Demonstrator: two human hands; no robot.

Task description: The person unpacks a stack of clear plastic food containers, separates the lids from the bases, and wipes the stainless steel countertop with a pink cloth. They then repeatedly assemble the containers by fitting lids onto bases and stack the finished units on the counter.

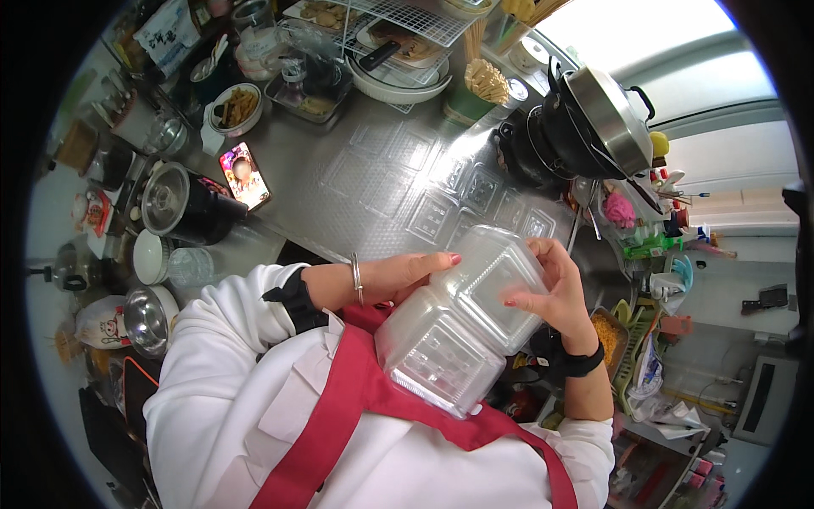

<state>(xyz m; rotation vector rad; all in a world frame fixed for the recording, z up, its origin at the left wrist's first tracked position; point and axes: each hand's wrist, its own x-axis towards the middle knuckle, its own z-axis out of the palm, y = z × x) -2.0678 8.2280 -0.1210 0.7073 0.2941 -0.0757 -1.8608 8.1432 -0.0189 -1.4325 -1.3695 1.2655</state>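
Note:
A clear plastic hinged food container [496, 293], or a nested stack of them, is held close in front of my chest, its two halves spread apart. My left hand [415, 273] grips its left edge near the fold, thumb on top and the other fingers mostly hidden beneath. At the right edge of the upper half, my right hand [555, 284] pinches the rim, its thumb over the inside. Beyond my hands, several clear containers [437, 212] lie on the steel counter [305, 191] with their moulded bases showing.
Left on the counter are a lit phone [243, 176], a dark lidded pot [182, 204] and a white bowl of food strips [236, 110]. A green holder of wooden sticks [471, 102] stands at the back. Stacked black and steel pots [593, 119] rise at the right.

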